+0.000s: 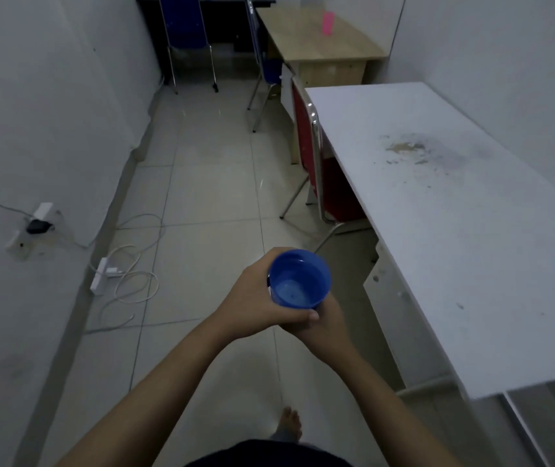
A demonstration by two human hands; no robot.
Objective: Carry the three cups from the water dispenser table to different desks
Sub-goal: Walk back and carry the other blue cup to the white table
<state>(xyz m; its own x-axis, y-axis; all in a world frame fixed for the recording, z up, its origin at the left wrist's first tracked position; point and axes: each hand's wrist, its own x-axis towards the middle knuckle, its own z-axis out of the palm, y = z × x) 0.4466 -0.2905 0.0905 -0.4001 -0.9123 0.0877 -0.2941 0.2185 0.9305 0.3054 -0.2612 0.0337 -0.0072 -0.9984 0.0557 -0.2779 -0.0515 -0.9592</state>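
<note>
A person stands in a narrow room and holds one blue cup (299,279) in front of them with both hands. The left hand (256,294) is wrapped around the cup's side at 9 o'clock, with its thumb across the near side. The right hand (323,326) is cupped under and around it at 5 o'clock, fingers closed on the cup. The cup is upright and its mouth faces up. It is held in the air over the floor (208,183), not on any desk.

Going from left to right: a white wall (33,112) has a plug socket (38,224) at 9 o'clock. White cables (134,271) and one power strip (99,279) lie on the pale floor tiles below it. At 12 o'clock, far away, one blue chair (182,25) stands by a dark desk (212,15). A second blue chair (262,65) sits beside a wooden desk (320,38) at 1 o'clock. One pink cup (327,23) stands upright on that desk. One red chair (313,156) is pushed under a long white desk (454,230) at 3 o'clock. That desk has a brown stain (405,147) and dirty marks on top. The blue cup is just to the left of its near edge.

So I count two cups, three chairs and three desks. One bare foot (289,423) shows at 6 o'clock.
</note>
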